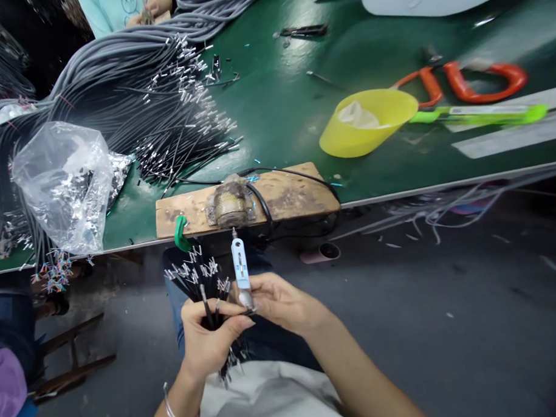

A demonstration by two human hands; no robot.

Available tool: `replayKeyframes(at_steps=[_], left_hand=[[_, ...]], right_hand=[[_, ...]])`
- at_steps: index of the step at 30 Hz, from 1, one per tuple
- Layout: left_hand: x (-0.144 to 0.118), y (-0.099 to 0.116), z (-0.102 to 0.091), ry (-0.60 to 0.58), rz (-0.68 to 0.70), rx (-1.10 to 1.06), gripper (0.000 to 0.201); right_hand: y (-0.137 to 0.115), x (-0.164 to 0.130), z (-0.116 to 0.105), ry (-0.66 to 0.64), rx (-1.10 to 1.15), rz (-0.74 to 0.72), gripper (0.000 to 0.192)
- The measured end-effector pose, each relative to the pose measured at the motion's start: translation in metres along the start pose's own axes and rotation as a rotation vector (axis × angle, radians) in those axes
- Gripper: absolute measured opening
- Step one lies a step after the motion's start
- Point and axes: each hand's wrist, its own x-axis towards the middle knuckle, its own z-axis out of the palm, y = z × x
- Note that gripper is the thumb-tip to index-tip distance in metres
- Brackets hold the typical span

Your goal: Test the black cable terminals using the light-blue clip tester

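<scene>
My left hand [208, 340] grips a bundle of thin black wires [203, 281] with silver metal tips that fan out above my fingers. My right hand [281, 302] holds a small light-blue tool [240, 264] upright, its metal tip pointing toward a wooden block [286, 196] at the table's front edge. A worn metal fixture [227, 205] with a black cable sits on that block. Both hands hover over my lap, just below the table edge, and their fingertips meet at the wire bundle.
A large heap of grey cables with metal ends [137, 98] covers the left of the green table [279, 111]. A plastic bag of metal parts [65, 182], a yellow scoop [366, 123], orange-handled tools [478, 83] and a green clamp [182, 233] lie around. Another person [120, 10] sits at the far side.
</scene>
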Motion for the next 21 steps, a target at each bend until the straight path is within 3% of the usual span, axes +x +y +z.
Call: replayKeyframes(at_steps=[4,9,16,21], left_hand=[[0.003,0.005,-0.004,0.01,0.058,0.035,0.008],[0.001,0.007,-0.009,0.043,0.094,0.018,0.007],[0.009,0.009,-0.004,0.164,0.154,0.034,0.01],[0.013,0.018,0.004,0.174,0.187,0.077,0.005]], right_hand=[[-0.02,0.005,-0.014,-0.023,-0.155,0.088,0.028],[-0.036,0.023,-0.008,0.274,-0.157,-0.108,0.038],[-0.024,0.04,0.016,0.367,0.107,-0.153,0.038],[-0.013,0.04,0.019,0.306,0.351,-0.128,0.039]])
